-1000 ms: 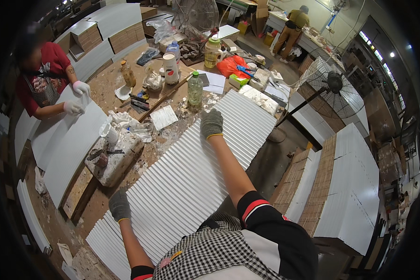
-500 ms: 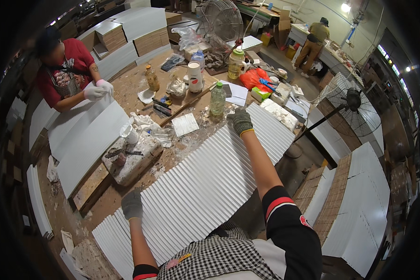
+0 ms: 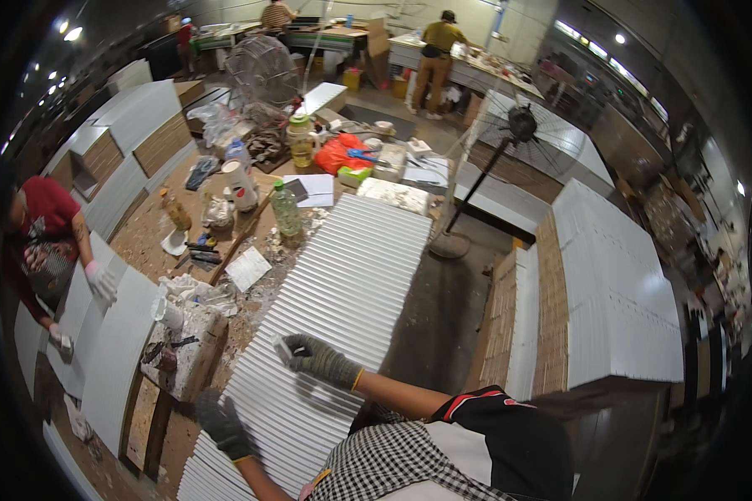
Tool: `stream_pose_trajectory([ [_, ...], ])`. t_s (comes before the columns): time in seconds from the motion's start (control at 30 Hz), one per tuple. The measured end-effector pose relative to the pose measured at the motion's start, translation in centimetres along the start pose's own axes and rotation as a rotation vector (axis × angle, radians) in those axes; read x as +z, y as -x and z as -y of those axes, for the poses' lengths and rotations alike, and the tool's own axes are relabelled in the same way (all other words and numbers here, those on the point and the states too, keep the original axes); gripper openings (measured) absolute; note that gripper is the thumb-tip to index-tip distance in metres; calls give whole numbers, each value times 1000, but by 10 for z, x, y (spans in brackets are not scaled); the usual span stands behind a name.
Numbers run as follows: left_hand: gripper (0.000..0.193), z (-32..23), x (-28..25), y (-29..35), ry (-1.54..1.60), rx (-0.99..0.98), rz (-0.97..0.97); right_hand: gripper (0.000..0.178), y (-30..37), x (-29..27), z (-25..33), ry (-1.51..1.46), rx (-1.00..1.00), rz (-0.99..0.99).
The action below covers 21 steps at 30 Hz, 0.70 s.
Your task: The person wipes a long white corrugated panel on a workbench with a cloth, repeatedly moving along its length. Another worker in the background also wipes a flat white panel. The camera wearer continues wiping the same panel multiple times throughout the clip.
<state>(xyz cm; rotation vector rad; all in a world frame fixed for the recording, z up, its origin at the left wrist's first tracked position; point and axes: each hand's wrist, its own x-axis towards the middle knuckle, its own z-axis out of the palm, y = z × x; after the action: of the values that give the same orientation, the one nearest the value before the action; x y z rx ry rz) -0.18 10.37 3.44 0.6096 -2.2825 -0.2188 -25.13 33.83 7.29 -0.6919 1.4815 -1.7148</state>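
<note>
Stained block (image 3: 211, 346) just beyond my left hand (image 3: 224, 426), which lies extended and slightly spread at the left edge of a row of white strips (image 3: 351, 275). The strips run beneath and ahead of both hands; over them, my right hand (image 3: 319, 359) pinches a small pale piece (image 3: 282, 348), kind unclear.

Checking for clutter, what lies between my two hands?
In the head view, only the white ridged strips lie between your left hand and right hand.
</note>
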Motion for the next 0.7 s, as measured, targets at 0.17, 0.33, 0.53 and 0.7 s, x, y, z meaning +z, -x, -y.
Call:
stream_pose_trajectory([
  [0.17,51,-126,-26,18,827,-319,335,63,47,41,31,-41,166,72],
  [0.33,44,-158,-56,14,1315,-722,396,66,79,63,35,-207,65,102],
  [0.53,45,-149,-70,23,1301,-761,463,62,102,79,34,-129,183,15],
  [0.7,40,-126,-83,15,1055,-888,344,49,87,74,58,-57,140,34],
])
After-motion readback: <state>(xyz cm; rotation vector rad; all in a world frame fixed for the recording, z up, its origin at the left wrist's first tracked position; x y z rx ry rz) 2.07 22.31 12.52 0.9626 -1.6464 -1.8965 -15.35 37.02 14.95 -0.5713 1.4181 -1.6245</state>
